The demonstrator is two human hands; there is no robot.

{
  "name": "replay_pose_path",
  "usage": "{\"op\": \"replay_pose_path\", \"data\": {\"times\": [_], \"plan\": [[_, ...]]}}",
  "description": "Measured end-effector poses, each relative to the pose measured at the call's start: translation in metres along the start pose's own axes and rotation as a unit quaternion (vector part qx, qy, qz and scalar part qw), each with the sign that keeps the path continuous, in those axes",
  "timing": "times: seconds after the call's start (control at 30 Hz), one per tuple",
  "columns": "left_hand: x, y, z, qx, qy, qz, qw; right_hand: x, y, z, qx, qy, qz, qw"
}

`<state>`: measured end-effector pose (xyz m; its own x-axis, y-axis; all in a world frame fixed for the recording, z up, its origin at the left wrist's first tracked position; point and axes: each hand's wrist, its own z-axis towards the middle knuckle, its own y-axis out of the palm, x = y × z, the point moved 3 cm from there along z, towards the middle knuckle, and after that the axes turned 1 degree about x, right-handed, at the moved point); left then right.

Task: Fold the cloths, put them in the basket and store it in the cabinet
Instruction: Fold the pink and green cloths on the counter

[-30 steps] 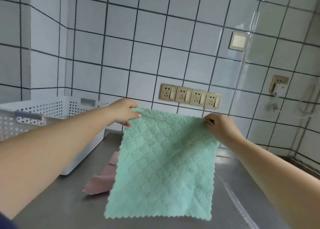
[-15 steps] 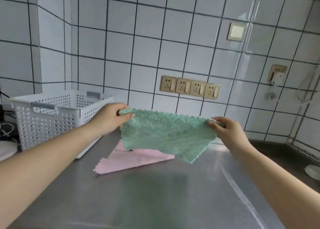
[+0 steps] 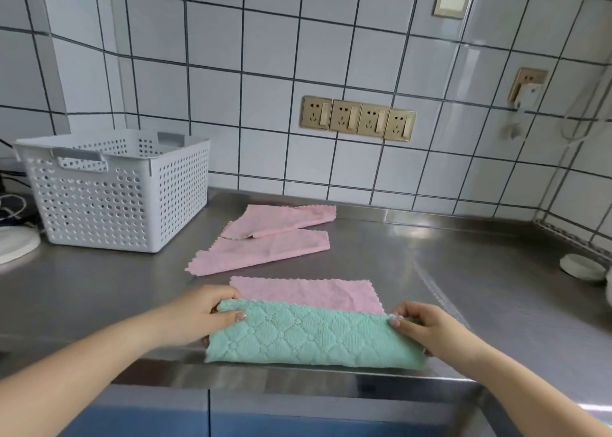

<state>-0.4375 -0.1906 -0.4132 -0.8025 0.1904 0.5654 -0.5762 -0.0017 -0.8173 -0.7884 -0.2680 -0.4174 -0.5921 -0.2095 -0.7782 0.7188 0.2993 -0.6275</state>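
The green cloth (image 3: 308,335) is lain folded at the desk's (image 3: 463,287) front edge, long axis left to right. Its ends are pinched by the left hand (image 3: 205,317) and right hand (image 3: 427,329). The basket (image 3: 112,188) is stood nearer the left hand.

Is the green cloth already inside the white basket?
No, the green cloth lies on the steel counter, held by both hands, apart from the basket.

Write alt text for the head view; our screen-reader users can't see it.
Left hand and right hand grip the ends of a folded green cloth on a steel counter, pink cloths and white basket behind.
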Motion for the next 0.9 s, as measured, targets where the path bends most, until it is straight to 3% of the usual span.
{"op": "replay_pose_path", "data": {"times": [0.23,0.4,0.83,0.9], "plan": [[-0.027,-0.001,0.044,0.117,-0.063,-0.107,0.985,-0.011,-0.010,0.060,0.116,-0.006,-0.042,0.992],[-0.045,0.002,0.074,0.157,-0.113,-0.048,0.980,-0.008,-0.004,0.110,0.117,0.007,-0.080,0.990],[-0.058,0.008,0.096,0.065,-0.207,0.036,0.976,0.012,0.013,0.149,0.108,0.035,-0.174,0.978],[-0.048,0.004,0.094,0.078,-0.197,0.127,0.969,0.006,0.012,0.146,0.143,0.029,-0.218,0.965]]}}
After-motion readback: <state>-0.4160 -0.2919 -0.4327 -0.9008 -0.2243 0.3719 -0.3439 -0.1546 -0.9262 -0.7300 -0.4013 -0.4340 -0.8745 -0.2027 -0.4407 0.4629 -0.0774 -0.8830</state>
